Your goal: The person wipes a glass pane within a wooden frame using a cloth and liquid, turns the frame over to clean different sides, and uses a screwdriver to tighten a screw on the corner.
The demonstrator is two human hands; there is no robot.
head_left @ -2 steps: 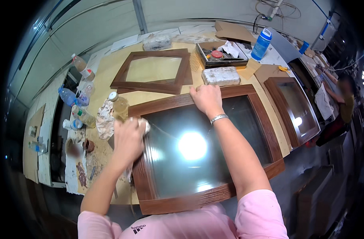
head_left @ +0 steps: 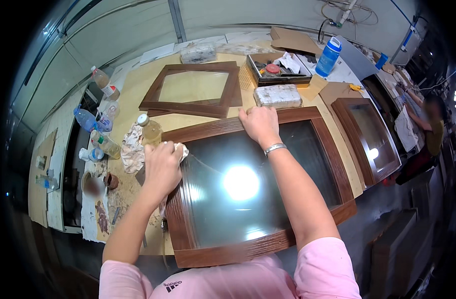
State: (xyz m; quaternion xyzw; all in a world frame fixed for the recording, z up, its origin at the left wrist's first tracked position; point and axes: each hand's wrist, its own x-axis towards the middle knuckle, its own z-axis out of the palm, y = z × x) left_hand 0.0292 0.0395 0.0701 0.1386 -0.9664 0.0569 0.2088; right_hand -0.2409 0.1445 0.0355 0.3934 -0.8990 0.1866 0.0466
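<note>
A brown wooden door with a glass pane lies in front of me, its near edge by my body. My left hand is closed on a crumpled whitish rag, at the far left corner of the wooden frame. Part of the rag hangs below the hand. My right hand grips the far rail of the door, fingers curled over its edge. A bright light reflects in the glass. Just beyond my left hand stands a capped bottle of yellowish liquid, beside another crumpled stained cloth.
Two stacked brown frames lie farther back. An open box of odds and ends, a wrapped white block and a blue bottle stand behind the door. Several bottles line the left. Another glazed door lies right, near a person.
My left hand has shifted slightly away from me with the rag, along the left side of the frame. My right hand keeps its place on the far rail.
</note>
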